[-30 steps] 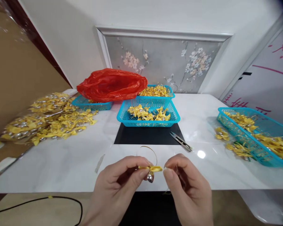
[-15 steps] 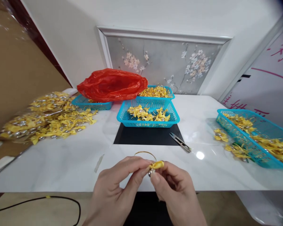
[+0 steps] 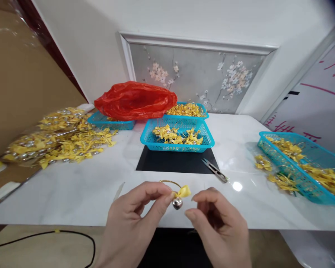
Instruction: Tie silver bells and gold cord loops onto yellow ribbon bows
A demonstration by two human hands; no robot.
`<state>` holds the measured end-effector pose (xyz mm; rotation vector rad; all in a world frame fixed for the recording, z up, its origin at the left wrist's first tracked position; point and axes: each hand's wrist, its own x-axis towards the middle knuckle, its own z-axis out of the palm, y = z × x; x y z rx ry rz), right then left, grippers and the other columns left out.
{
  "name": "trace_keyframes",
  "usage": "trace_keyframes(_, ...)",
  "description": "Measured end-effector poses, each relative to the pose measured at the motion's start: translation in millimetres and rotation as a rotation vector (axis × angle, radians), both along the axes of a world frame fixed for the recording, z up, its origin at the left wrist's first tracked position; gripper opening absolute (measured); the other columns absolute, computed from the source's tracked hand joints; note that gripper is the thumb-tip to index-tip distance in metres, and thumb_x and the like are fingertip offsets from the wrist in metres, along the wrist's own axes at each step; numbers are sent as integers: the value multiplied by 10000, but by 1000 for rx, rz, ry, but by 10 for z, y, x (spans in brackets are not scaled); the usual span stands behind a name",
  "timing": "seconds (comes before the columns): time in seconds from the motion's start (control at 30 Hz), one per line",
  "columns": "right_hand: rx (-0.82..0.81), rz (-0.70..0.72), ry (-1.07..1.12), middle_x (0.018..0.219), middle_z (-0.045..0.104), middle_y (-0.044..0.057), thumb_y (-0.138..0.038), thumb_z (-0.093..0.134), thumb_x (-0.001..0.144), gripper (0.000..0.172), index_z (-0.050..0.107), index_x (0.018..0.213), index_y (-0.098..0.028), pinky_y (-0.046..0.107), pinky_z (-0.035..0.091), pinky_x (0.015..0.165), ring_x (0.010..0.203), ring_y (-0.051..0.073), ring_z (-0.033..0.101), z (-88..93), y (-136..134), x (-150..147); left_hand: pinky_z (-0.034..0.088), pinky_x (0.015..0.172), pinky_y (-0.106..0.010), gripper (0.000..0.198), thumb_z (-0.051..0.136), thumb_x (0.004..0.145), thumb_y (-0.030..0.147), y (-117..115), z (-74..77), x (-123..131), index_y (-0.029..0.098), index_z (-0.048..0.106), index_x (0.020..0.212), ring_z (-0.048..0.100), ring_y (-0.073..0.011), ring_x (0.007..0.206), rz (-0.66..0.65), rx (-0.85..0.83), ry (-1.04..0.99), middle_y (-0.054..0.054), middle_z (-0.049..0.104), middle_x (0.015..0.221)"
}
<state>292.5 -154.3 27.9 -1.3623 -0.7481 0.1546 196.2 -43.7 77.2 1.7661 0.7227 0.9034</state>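
Observation:
My left hand [image 3: 134, 223] pinches a small yellow ribbon bow [image 3: 183, 192] with a silver bell [image 3: 177, 203] hanging under it and a gold wire loop [image 3: 169, 182] behind it. The piece is held just above the near edge of the white table [image 3: 80, 190]. My right hand [image 3: 217, 227] sits a little to the right of the bow, fingers curled with thumb and forefinger close together; nothing shows between them and they do not touch the bow.
A black mat [image 3: 175, 163] lies ahead with a thread snip [image 3: 214, 170] at its right corner. Turquoise baskets [image 3: 177, 147] of yellow bows stand behind it, at the right [image 3: 301, 163] and under a red plastic bag [image 3: 135, 99]. A heap of bows [image 3: 58, 139] lies at left.
My right hand has let go of the bow and drawn back to the right. The bow and bell now hang from my left fingers alone.

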Motion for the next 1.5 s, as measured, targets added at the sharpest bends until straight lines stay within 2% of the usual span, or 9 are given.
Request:
trace_keyframes(0.13, 54, 63, 28, 693, 505, -38, -265, 656, 895, 117, 663, 1009, -244, 195, 360, 455, 523, 83, 450, 88, -51, 89, 585, 671, -193, 136, 721, 778, 174, 24, -15, -8, 293, 768, 732, 699, -140, 641, -69, 137, 38, 55, 774, 708)
trace_keyframes(0.27, -51, 187, -20, 696, 499, -20, -280, 583, 950, 138, 632, 851, -197, 211, 363, 474, 550, 93, 457, 132, -25, 142, 562, 642, -153, 172, 692, 815, 157, 27, -5, -14, 307, 765, 771, 694, -118, 636, -143, 158, 23, 70, 770, 707)
trace_keyframes(0.4, -57, 203, -15, 705, 477, -25, -279, 557, 968, 189, 594, 804, -194, 220, 347, 501, 572, 92, 433, 121, -4, 120, 574, 662, -148, 169, 650, 870, 213, 21, 11, -49, 323, 774, 905, 710, -124, 700, -282, 1, -13, 39, 775, 819)
trace_keyframes(0.57, -14, 176, 126, 693, 468, -31, -306, 581, 951, 215, 600, 771, -189, 232, 307, 520, 576, 88, 409, 164, 18, 39, 580, 715, -154, 154, 756, 780, 195, 17, 9, -68, 315, 789, 871, 725, -144, 786, -260, -246, -18, 22, 779, 881)
trace_keyframes(0.9, -20, 241, 327, 650, 469, -36, -370, 609, 933, 275, 609, 743, -170, 223, 260, 497, 553, 75, 343, 219, 27, -9, 539, 670, -137, 102, 755, 814, 200, 74, -45, -47, 294, 796, 812, 652, -101, 707, -386, -385, -80, 35, 749, 779)
trace_keyframes(1.1, 18, 282, 212, 689, 462, -30, -332, 531, 988, 229, 668, 854, -206, 212, 267, 477, 561, 74, 356, 154, 14, 38, 570, 648, -140, 98, 863, 692, 256, 55, -23, -18, 211, 814, 765, 689, -110, 652, -264, -631, -170, -15, 789, 765)
trace_keyframes(1.3, 99, 282, 53, 860, 575, -11, -195, 357, 1041, 351, 531, 1301, -353, 193, 306, 429, 509, 67, 368, 109, 6, 36, 600, 589, -148, 234, 937, 560, 167, 143, -1, -47, 164, 799, 748, 693, -107, 598, -228, -983, -258, -27, 757, 685)
trace_keyframes(1.4, 114, 229, -78, 893, 626, -13, -127, 356, 1017, 427, 380, 1381, -348, 172, 372, 413, 464, 61, 426, 148, 23, 63, 617, 611, -167, 164, 812, 704, 17, 216, -32, -50, 149, 791, 799, 724, -119, 637, -190, -1197, -337, -64, 753, 713)
trace_keyframes(1.5, 54, 184, -301, 762, 597, -30, -67, 431, 966, 258, 538, 1133, -232, 164, 460, 491, 504, 65, 524, 249, 61, 135, 628, 594, -187, 298, 497, 921, -21, 245, -43, -23, 102, 754, 834, 736, -122, 625, -116, -1331, -382, -105, 729, 732)
